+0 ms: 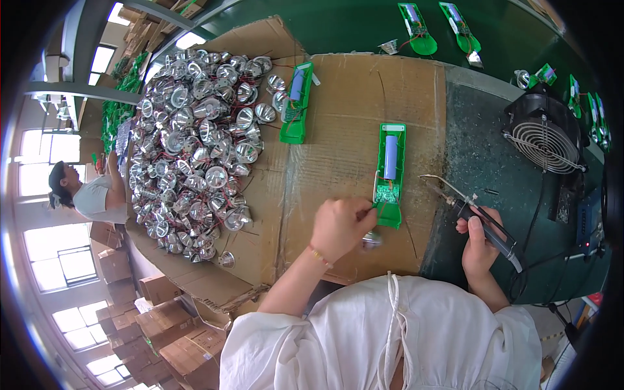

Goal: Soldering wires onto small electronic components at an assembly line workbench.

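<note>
A green plastic housing point(389, 213) lies on the cardboard in front of me, with a purple cylindrical battery point(390, 158) and a small circuit board point(387, 194) inside. My left hand point(342, 226) is at its near end, thumb and fingers pinched together; whatever they grip is hidden. Just below those fingertips is a small silver reflector cup point(372, 241), blurred. To the right, my right hand point(480, 239) is closed around a soldering iron point(489, 233) with a thin curved tube fixed along it. The iron's tip points left, apart from the housing.
Left of the cardboard mat point(338, 91) is a heap of silver reflector cups point(195, 149) with wires. Another green housing point(294, 127) lies beside them. A black fan point(543, 133) and a blue box point(589, 221) stand right. Several housings lie along the far side. A person point(97, 195) works at left.
</note>
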Demonstrator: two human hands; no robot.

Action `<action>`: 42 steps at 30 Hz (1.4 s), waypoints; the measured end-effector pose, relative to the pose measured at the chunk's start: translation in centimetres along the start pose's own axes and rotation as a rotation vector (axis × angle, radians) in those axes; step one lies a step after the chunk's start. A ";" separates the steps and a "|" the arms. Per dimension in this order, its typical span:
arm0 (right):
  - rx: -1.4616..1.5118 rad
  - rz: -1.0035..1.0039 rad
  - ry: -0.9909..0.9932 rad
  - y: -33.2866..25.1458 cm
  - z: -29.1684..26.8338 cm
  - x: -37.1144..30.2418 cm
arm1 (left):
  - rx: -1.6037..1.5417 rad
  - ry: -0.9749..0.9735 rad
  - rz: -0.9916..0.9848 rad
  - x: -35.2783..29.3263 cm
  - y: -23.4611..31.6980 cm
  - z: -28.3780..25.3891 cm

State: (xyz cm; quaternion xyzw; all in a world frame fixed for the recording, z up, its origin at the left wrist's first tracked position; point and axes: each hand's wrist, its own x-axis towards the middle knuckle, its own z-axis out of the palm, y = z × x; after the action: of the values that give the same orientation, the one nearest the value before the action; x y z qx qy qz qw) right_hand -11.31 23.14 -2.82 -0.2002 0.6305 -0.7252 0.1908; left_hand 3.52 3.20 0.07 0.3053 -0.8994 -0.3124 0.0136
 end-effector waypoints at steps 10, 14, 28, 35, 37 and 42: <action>-0.038 0.086 0.063 0.2 0.7 -0.1 | -0.003 0.468 0.119 17.0 -0.6 -7.5; 0.009 0.082 0.089 0.1 0.0 -0.1 | -0.024 0.788 0.322 16.7 1.0 -11.8; -0.026 0.018 0.095 -0.3 -0.1 1.0 | 0.172 0.401 0.066 2.6 1.9 -0.5; -0.074 0.003 0.121 0.0 -0.5 1.1 | 0.184 0.725 -0.105 7.6 -2.1 -6.6; -0.074 -0.003 0.093 -0.5 -0.1 0.9 | 0.452 0.956 0.037 11.1 -5.6 -9.2; -0.046 0.003 0.086 -0.8 0.6 0.2 | 0.387 0.902 0.107 13.9 -9.8 -10.0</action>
State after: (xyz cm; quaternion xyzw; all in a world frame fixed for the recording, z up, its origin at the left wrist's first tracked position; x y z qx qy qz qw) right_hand -11.20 22.63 -1.96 -0.1723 0.6550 -0.7181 0.1598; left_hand -0.36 -16.16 0.25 0.3606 -0.8598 0.0247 0.3607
